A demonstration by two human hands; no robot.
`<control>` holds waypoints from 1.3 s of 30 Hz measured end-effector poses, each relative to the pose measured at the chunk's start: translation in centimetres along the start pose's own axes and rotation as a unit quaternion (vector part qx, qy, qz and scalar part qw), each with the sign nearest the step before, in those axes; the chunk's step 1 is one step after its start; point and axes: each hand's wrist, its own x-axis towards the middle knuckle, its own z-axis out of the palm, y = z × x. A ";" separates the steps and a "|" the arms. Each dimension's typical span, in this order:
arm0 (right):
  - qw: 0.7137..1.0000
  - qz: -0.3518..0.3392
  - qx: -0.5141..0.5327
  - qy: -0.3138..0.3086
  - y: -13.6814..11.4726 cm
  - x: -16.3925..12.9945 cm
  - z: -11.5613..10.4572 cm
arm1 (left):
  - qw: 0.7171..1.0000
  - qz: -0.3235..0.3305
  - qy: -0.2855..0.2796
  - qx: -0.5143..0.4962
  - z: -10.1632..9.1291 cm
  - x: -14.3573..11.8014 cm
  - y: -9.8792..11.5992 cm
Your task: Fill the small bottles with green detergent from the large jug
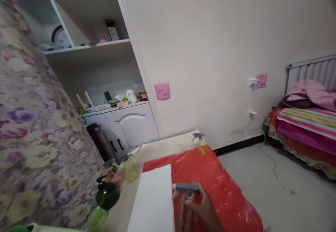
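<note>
Near the bottom centre is a spray bottle with a grey trigger head (pixel 187 188), its nozzle pointing left. My right hand (pixel 206 207) grips it at the neck and the back of the head, fingers bent. My left hand (pixel 181 213) wraps around the bottle from the left, hiding most of its body. Both hands are over a red plastic sheet (pixel 223 193). Just left of them lies a white sheet with a scalloped edge (pixel 153 197). Farther back, another spray bottle with orange liquid (pixel 202 148) stands on the red sheet.
Along the table's left side stand a yellow-green spray bottle (pixel 130 170), a pinkish bottle (pixel 118 177), a dark green pump bottle (pixel 107 195) and a light green round item (pixel 97 219). A floral curtain (pixel 39 137) hangs left. Behind are a white cabinet (pixel 133 123) and wall; a bed (pixel 307 130) is right.
</note>
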 end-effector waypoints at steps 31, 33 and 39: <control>0.991 -0.070 -0.097 -0.060 -0.7 0.1 -1.6 | 0.999 -0.025 -0.024 -0.022 -0.1 -1.3 2.8; 0.989 -0.079 -0.098 -0.083 -0.8 0.1 -1.9 | 0.999 -0.030 -0.020 -0.026 -0.1 -1.3 2.6; 0.982 -0.095 -0.108 -0.123 -1.1 0.1 -2.3 | 0.999 -0.031 -0.010 -0.034 0.0 -1.3 3.3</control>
